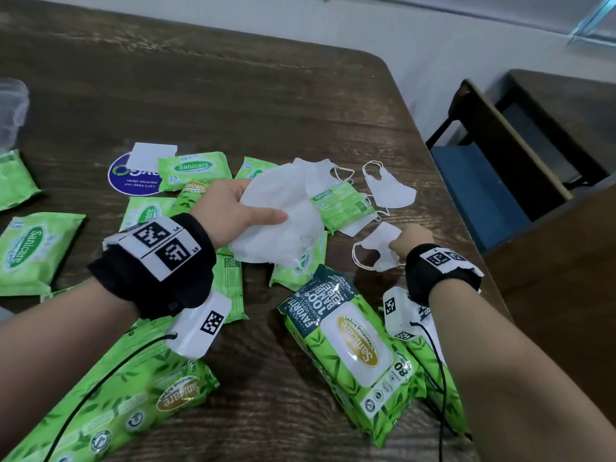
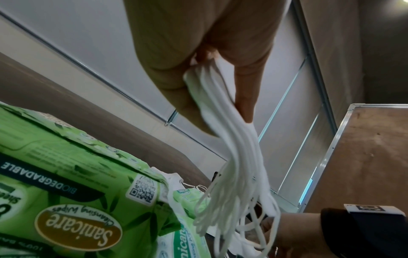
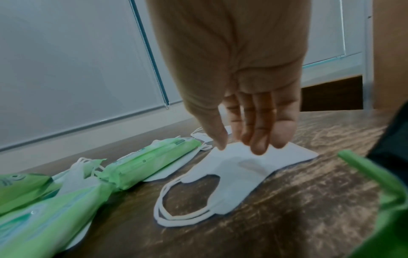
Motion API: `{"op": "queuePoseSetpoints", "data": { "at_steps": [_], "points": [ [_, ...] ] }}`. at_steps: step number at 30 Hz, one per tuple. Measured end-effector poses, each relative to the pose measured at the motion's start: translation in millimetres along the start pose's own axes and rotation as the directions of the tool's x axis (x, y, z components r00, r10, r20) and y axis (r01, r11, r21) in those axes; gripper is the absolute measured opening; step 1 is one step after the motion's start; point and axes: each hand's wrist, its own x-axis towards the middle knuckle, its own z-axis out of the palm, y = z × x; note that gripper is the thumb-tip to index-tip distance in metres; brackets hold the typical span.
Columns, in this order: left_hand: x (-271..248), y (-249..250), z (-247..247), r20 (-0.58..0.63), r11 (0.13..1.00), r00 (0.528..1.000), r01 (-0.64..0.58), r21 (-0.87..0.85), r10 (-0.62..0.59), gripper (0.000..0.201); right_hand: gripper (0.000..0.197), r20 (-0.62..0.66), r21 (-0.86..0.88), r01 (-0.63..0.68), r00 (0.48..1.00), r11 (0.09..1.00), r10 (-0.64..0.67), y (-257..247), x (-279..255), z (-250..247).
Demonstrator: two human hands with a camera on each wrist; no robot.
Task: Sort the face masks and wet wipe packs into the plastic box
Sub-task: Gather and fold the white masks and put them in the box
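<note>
Several white masks are already bunched in my left hand, with my thumb and fingers squeezing the mask bundle up above the table, so I am guessing I am still gathering masks before anything goes into the box. My right hand is reaching down to the loose mask lying flat on the wooden table; my fingers are hanging nearly straight, tips just at the mask's top edge, and holding nothing yet. Next I am needing to pinch that thin edge and lift it (it looks floppy, and its loops may drag). Another mask is lying farther away. Green wipe packs are lying all around, one partly covering more masks. A big wipes pack is sitting near my right wrist. I am thinking the clear thing at the far left is the plastic box, well apart.
</note>
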Motion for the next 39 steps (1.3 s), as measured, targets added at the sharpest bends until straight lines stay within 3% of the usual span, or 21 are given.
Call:
{"op": "queuePoseSetpoints", "data": {
  "at_steps": [4,7,11,15,18,21,26,31,35,39],
  "points": [
    [-1,2,4,0.007,1.000,1.000,-0.017,0.007,0.017,0.020,0.051,0.130,-0.233,0.003,0.991,0.972,0.028,10,-6,0],
    [-2,2,4,0.009,1.000,1.000,-0.018,0.002,0.018,0.025,0.056,0.225,-0.255,0.020,0.974,0.967,0.039,14,2,7],
    [-2,1,1,0.010,1.000,1.000,-0.010,-0.001,0.010,0.029,0.071,0.247,-0.174,-0.060,0.964,0.983,0.102,12,13,10],
    [-3,2,1,0.006,1.000,1.000,-0.001,-0.004,0.001,0.030,0.057,0.263,-0.093,-0.060,0.961,0.994,0.083,5,1,3],
    [-2,2,2,0.002,1.000,1.000,-0.001,-0.001,0.001,0.028,0.069,0.214,-0.133,-0.080,0.971,0.988,0.108,10,9,9],
    [-2,3,4,0.006,1.000,1.000,0.002,-0.005,-0.002,0.023,0.066,0.159,-0.073,-0.081,0.983,0.994,0.091,16,13,12],
    [-2,6,5,0.017,1.000,1.000,-0.012,-0.009,0.012,0.019,0.045,0.068,0.167,-0.119,0.992,0.979,0.109,7,7,4],
    [-5,7,3,0.013,0.999,0.999,-0.031,-0.007,0.031,0.022,0.013,-0.013,0.214,-0.055,0.998,0.975,0.059,-2,1,-2],
    [-9,9,2,0.011,0.999,0.999,-0.050,-0.013,0.050,0.021,0.027,-0.003,0.341,-0.030,0.999,0.940,0.033,2,0,-2],
    [-10,9,-1,0.010,0.998,0.998,-0.056,-0.010,0.056,0.020,0.026,0.051,0.471,-0.006,0.998,0.882,-0.021,5,-1,3]
  ]
}}
